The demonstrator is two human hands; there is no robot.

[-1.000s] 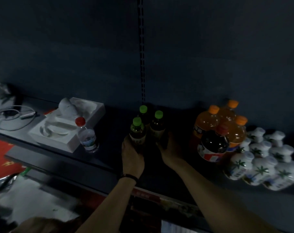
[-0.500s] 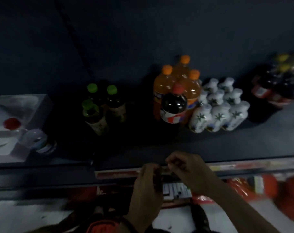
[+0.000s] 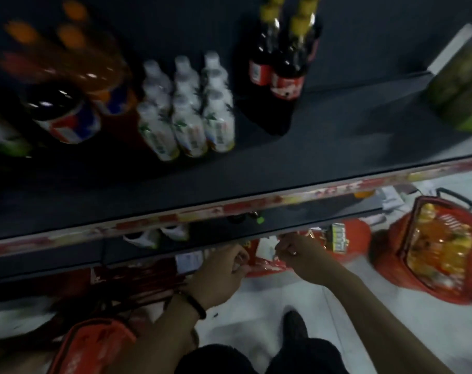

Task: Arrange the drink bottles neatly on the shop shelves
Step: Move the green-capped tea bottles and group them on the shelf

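Orange-capped bottles blurred, partly cropped

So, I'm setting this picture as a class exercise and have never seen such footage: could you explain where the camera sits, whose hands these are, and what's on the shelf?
There is no machine here. A person wears one wide-angle camera on the head, looking forward and down, so the picture shows their own bare arms reaching out from the bottom edge. The left hand, with a dark band at the wrist, and the right hand are both low, below the dark shelf, with fingers curled. What they grip, if anything, is too blurred to tell.

On the shelf stand a neat block of white plastic bottles with palm-tree labels, dark cola bottles with yellow caps and red labels, and, blurred at left, orange drink bottles. On the pale floor to the right sits a red shopping basket holding yellow-orange goods.
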